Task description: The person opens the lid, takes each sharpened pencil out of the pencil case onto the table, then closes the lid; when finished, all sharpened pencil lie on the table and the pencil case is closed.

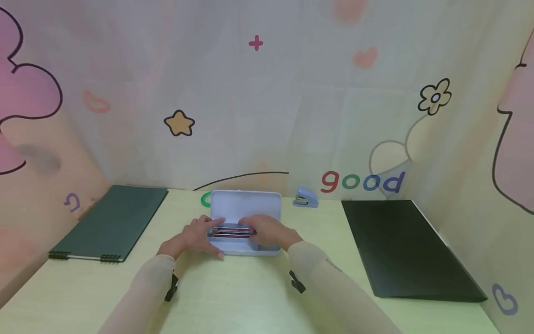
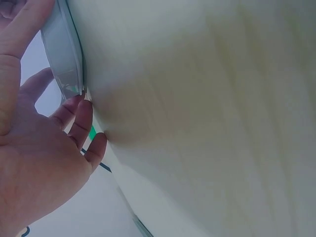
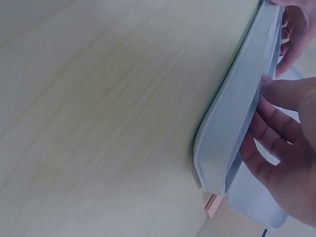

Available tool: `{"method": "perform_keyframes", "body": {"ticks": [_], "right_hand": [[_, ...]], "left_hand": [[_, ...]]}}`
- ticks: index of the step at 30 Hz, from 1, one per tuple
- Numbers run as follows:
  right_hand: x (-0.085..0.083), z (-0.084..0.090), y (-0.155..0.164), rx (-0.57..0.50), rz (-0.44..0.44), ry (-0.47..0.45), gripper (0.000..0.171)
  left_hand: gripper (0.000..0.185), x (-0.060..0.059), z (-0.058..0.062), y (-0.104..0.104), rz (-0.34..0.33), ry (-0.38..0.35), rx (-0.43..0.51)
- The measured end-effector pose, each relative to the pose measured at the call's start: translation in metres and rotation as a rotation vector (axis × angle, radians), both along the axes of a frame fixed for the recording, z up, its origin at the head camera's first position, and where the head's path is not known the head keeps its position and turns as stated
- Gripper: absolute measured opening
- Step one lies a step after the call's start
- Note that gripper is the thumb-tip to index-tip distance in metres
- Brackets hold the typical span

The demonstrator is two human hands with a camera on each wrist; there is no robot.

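Note:
A pale blue pencil case point(image 1: 246, 204) stands on the table with its lid up. Several pencils point(image 1: 229, 232) lie side by side in its tray. My left hand point(image 1: 196, 235) holds the left end of the case, thumb along the front and index finger over the tray. In the left wrist view, the other fingers bend around that end. My right hand point(image 1: 269, 230) reaches into the case and pinches the pencils' right ends between thumb and fingers. The right wrist view shows these fingers inside the near wall point(image 3: 237, 94), their tips hidden.
Behind the case are a green ring point(image 1: 205, 199) on the left and a light purple stapler point(image 1: 306, 198) on the right. A dark green spiral-bound book point(image 1: 117, 220) lies at left, a black folder point(image 1: 404, 250) at right. A printed curtain backs the table.

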State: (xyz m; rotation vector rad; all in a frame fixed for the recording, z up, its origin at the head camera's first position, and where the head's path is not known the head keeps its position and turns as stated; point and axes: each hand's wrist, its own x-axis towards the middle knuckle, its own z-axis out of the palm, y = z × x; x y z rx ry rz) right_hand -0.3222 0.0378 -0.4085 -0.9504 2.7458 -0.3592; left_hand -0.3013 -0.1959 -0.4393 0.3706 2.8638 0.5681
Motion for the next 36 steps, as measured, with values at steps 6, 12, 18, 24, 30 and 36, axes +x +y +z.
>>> {"method": "perform_keyframes", "body": {"ticks": [6, 12, 18, 24, 30, 36], "right_hand": [[-0.004, -0.001, -0.002, 0.000, 0.026, -0.038, 0.043], [-0.007, -0.003, -0.004, 0.029, 0.039, -0.072, 0.043], [-0.008, 0.002, -0.004, 0.036, 0.061, -0.077, 0.042], [-0.009, 0.009, -0.004, 0.042, 0.071, -0.083, 0.040], [-0.009, 0.013, -0.005, 0.063, 0.042, -0.095, 0.042], [-0.008, 0.020, -0.001, 0.054, 0.075, -0.083, 0.042]], "left_hand": [[0.105, 0.002, 0.001, 0.001, 0.014, -0.003, 0.009], [0.104, 0.003, 0.002, 0.001, 0.034, -0.020, 0.019], [0.104, 0.001, 0.001, 0.001, 0.039, -0.021, 0.010], [0.104, 0.000, 0.000, 0.000, 0.028, -0.009, 0.001], [0.105, 0.000, -0.001, 0.000, 0.028, -0.011, -0.004], [0.105, 0.000, -0.002, -0.001, 0.030, -0.010, 0.010]]}}
